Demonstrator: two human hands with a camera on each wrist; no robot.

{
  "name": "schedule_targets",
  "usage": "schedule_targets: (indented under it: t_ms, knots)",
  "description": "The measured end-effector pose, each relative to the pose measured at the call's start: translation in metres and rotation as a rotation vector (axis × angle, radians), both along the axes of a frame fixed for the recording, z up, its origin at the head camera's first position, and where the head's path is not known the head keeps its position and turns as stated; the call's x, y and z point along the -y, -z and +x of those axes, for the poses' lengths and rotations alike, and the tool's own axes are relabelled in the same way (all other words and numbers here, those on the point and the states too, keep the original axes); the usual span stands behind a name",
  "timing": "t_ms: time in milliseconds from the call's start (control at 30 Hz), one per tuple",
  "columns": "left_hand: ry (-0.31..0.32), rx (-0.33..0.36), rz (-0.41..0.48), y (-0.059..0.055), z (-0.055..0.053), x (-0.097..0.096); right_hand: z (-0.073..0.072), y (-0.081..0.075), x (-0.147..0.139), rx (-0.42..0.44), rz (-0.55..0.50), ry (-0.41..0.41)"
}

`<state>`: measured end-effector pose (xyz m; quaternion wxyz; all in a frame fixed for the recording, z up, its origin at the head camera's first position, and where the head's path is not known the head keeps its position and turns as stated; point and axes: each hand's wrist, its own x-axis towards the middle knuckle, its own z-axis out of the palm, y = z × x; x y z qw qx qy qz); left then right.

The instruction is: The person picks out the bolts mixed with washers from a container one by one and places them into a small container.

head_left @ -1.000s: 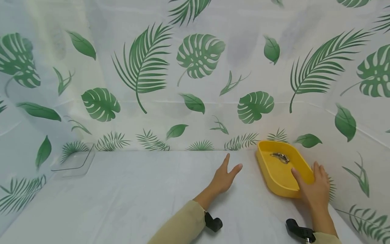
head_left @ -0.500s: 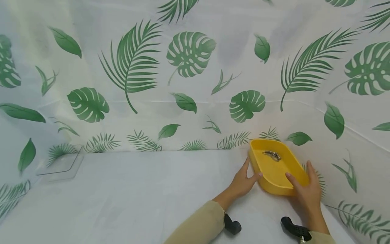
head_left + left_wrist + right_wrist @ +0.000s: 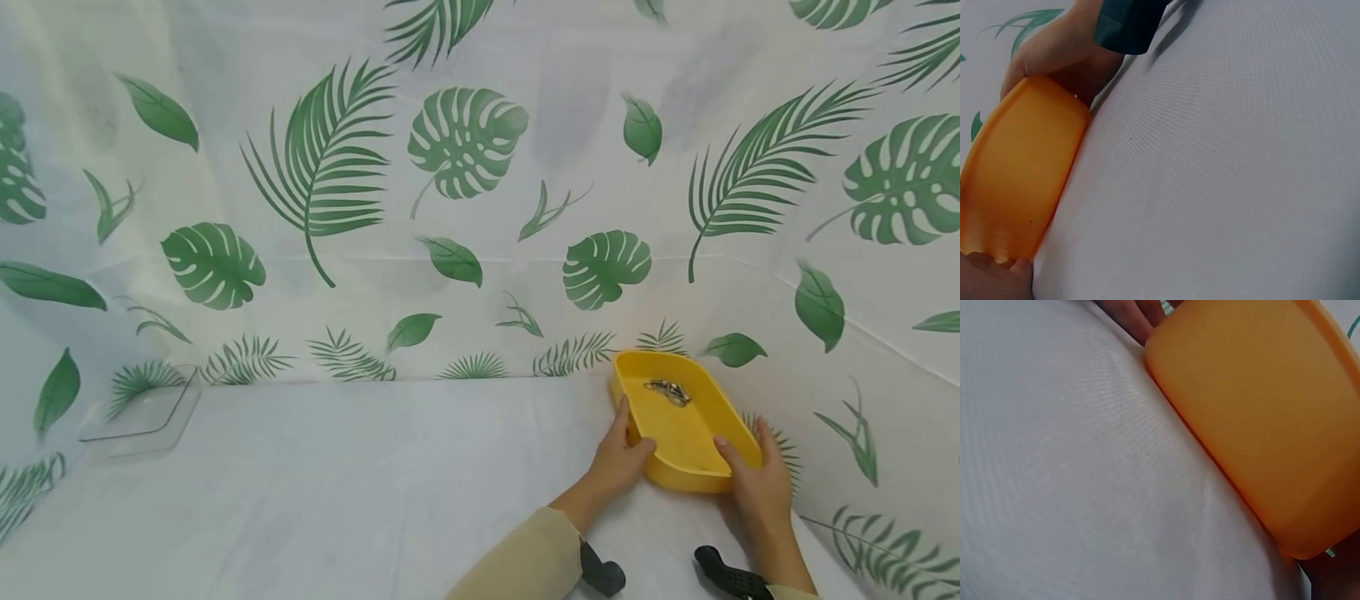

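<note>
A yellow plastic tray (image 3: 686,482) with rounded corners sits at the right of the white table, near the back wall. My left hand (image 3: 617,462) grips its left side, thumb at the rim and fingers along the outer wall. On the right side my right hand (image 3: 761,483) holds it, thumb over the rim and fingers outside. A little cluster of shiny metal pieces (image 3: 669,392) lies inside toward the far end; their kind is too small to make out. Both wrist views show the tray's outer wall (image 3: 1022,162) low over the cloth, with a hand at either end.
At the far left stands a clear, shallow container (image 3: 150,417). White cloth (image 3: 337,483) covers the table. A leaf-printed sheet (image 3: 450,208) rises behind and on both sides, close to the tray's right. Black wrist cameras (image 3: 602,575) sit on both wrists.
My left hand has come in from the left and taken hold of the tray's left side. My right hand stays at the right side, its thumb at the rim.
</note>
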<state>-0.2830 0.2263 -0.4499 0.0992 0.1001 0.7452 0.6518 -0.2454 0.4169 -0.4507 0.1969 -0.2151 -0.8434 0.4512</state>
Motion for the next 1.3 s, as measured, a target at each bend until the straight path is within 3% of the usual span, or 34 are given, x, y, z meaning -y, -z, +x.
schedule_targets:
  t_ms: [333, 867, 1300]
  knots:
    - [-0.031, 0.017, -0.023, 0.0, 0.003, 0.012, 0.001, 0.0, 0.005, 0.096, 0.011, -0.042]
    - [-0.073, -0.009, 0.022, 0.003, -0.001, 0.037, -0.006, -0.003, 0.02, 0.076, 0.098, -0.173]
    - [-0.078, -0.009, 0.049, 0.002, 0.009, 0.06, -0.007, -0.003, 0.035, 0.133, 0.144, -0.199]
